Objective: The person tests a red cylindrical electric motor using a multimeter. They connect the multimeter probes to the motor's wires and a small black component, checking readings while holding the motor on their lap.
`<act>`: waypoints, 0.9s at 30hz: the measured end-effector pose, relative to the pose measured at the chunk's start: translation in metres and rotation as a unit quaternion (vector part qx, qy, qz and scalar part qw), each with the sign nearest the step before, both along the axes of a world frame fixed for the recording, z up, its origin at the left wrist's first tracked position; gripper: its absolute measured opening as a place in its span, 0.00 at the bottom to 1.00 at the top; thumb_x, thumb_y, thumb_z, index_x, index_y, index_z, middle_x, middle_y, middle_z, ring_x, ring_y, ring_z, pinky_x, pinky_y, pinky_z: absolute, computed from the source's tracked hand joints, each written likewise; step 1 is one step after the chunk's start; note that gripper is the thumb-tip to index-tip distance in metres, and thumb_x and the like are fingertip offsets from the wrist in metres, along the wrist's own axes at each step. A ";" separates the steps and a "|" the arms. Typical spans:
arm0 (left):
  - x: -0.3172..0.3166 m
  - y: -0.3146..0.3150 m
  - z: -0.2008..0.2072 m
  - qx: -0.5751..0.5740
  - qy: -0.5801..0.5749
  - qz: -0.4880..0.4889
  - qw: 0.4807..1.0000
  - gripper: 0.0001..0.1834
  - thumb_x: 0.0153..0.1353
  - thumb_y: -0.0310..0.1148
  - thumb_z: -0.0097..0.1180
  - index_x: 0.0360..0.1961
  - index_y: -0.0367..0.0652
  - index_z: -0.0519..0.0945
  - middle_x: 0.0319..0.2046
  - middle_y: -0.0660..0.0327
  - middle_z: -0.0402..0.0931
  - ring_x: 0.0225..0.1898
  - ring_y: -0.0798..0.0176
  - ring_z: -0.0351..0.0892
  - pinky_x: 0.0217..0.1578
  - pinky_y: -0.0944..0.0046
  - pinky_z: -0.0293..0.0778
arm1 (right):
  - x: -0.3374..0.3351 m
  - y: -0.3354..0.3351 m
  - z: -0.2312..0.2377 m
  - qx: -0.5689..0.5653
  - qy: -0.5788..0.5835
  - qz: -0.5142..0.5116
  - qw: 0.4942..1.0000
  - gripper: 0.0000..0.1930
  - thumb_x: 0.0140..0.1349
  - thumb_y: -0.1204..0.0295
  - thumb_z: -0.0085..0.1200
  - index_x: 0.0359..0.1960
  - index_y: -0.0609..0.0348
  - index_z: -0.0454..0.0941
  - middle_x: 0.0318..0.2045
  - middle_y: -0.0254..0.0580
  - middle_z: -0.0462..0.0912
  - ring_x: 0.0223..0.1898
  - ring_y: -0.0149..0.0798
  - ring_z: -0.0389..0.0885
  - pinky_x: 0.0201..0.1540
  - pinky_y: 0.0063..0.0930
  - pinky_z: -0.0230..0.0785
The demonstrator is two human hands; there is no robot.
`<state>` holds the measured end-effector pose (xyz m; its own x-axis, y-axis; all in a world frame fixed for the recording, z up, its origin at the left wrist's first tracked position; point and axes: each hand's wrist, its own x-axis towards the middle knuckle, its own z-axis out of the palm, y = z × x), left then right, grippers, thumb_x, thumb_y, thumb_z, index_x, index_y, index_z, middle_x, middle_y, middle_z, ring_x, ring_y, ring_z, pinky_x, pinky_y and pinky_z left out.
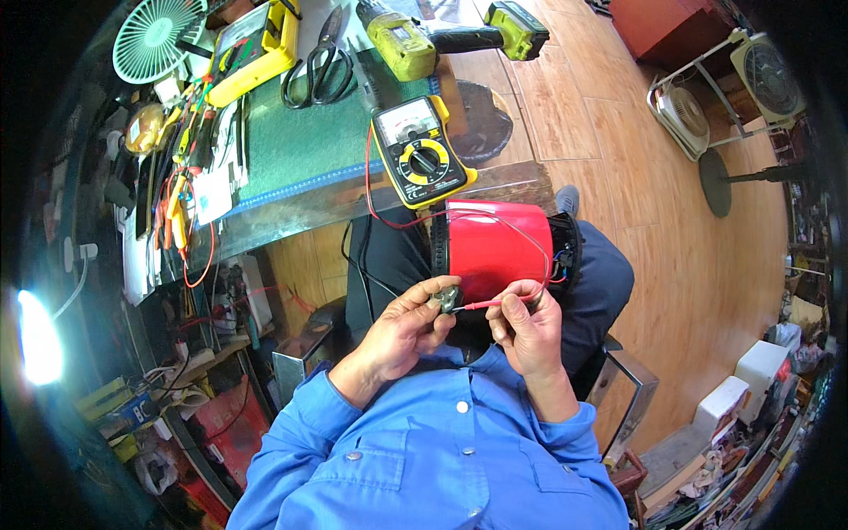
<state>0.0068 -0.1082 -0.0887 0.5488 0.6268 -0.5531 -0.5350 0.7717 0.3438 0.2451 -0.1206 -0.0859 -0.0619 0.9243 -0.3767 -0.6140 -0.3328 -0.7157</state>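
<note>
My left hand (399,334) pinches a small dark metallic part (447,299) between thumb and fingers; its exact kind is too small to make out. In my right hand (533,334) is a red test probe (481,305), its tip at or very near the small part; contact cannot be told. The probe's red lead runs over a red, drum-shaped appliance housing (499,243) with black ends, lying sideways across my lap. Wires show at its right end. That lead goes up to a yellow and black analog multimeter (420,161) at the bench edge. Black cord (358,256) hangs near my left hand.
On the bench's green mat (291,146) lie black-handled scissors (320,75) and a yellow-green power tool (402,40). Further left stand a yellow-cased meter (252,53), a green fan (159,40) and several hand tools. Fans (768,78) and boxes (760,371) line the right side.
</note>
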 end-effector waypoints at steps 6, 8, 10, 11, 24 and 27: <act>-0.001 0.005 0.010 -0.067 -0.067 -0.024 0.995 0.24 0.87 0.36 0.47 0.80 0.55 0.72 0.38 0.68 0.74 0.25 0.77 0.58 0.25 0.75 0.55 | -0.005 0.003 -0.003 -0.010 -0.027 0.027 0.999 0.08 0.79 0.71 0.66 0.47 0.61 0.80 0.34 0.47 0.91 0.23 0.28 0.80 0.23 0.18 0.68; -0.002 0.006 0.010 -0.086 -0.079 -0.032 0.993 0.24 0.88 0.36 0.46 0.80 0.55 0.72 0.38 0.67 0.74 0.25 0.76 0.57 0.24 0.74 0.56 | -0.006 0.003 -0.004 -0.011 -0.037 0.021 0.999 0.07 0.79 0.71 0.66 0.47 0.61 0.80 0.34 0.48 0.91 0.23 0.28 0.80 0.23 0.19 0.67; -0.003 0.008 0.013 -0.106 -0.092 -0.033 0.990 0.24 0.87 0.36 0.47 0.80 0.55 0.72 0.37 0.67 0.74 0.24 0.76 0.57 0.24 0.73 0.56 | -0.007 0.003 -0.004 -0.009 -0.050 0.018 0.999 0.07 0.79 0.72 0.66 0.47 0.61 0.80 0.34 0.48 0.92 0.23 0.28 0.80 0.23 0.19 0.67; -0.004 0.010 0.017 -0.116 -0.097 -0.030 0.988 0.24 0.87 0.35 0.49 0.80 0.54 0.72 0.37 0.67 0.74 0.24 0.77 0.57 0.23 0.73 0.56 | -0.007 0.003 -0.004 -0.007 -0.058 0.017 0.998 0.07 0.79 0.71 0.66 0.46 0.61 0.81 0.35 0.48 0.92 0.23 0.27 0.80 0.23 0.19 0.67; 0.006 0.004 0.016 -0.023 0.040 -0.030 0.998 0.22 0.83 0.39 0.62 0.74 0.55 0.78 0.29 0.72 0.68 0.23 0.76 0.60 0.21 0.72 0.56 | -0.011 0.002 -0.005 0.025 -0.147 0.031 0.988 0.09 0.80 0.70 0.64 0.45 0.64 0.81 0.33 0.40 0.91 0.23 0.22 0.78 0.25 0.18 0.68; 0.005 0.003 0.015 -0.011 0.041 -0.024 0.999 0.22 0.82 0.40 0.63 0.73 0.54 0.79 0.27 0.73 0.64 0.24 0.76 0.58 0.22 0.71 0.56 | -0.015 0.002 -0.006 0.020 -0.130 0.026 0.991 0.09 0.79 0.70 0.65 0.45 0.63 0.81 0.36 0.45 0.93 0.24 0.22 0.79 0.26 0.18 0.69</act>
<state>0.0119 -0.1054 -0.0738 0.5302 0.5871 -0.6117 -0.4670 0.8044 0.3673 0.2306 -0.1191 -0.0915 -0.0158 0.9366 -0.3500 -0.3890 -0.3282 -0.8608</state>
